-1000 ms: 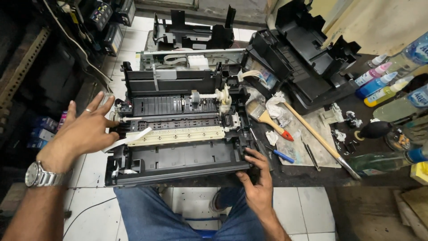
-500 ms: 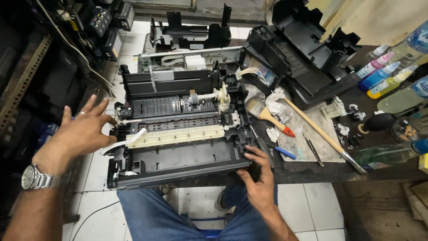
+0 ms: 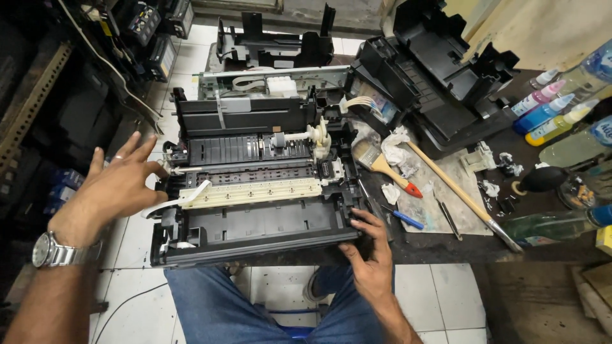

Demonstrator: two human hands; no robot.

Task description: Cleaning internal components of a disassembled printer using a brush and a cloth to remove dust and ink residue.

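Hands frame a stripped inkjet printer chassis [image 3: 255,185] that sits at the near edge of a dark workbench [image 3: 446,245], above the seated person's jeans. On the left, the left hand [image 3: 118,188], with a metal wristwatch [image 3: 54,250] on its wrist, is spread wide with fingers fanned, palm against the chassis's left end, gripping nothing. A white ribbon cable [image 3: 175,200] curls loose beside it. Across the middle lies a cream plastic strip [image 3: 252,192], with rollers and gears exposed behind it. The right hand [image 3: 373,255] curls around the chassis's front right corner, fingers bent over the rim, steadying it. Further right lie a paintbrush [image 3: 382,167] with a red-tipped handle, crumpled tissue, a long wooden stick [image 3: 459,194] and coloured ink bottles [image 3: 551,111]. The removed black outer casing [image 3: 433,76] rests behind. Disassembly looks well advanced: covers are off, while the inner mechanism remains mounted.
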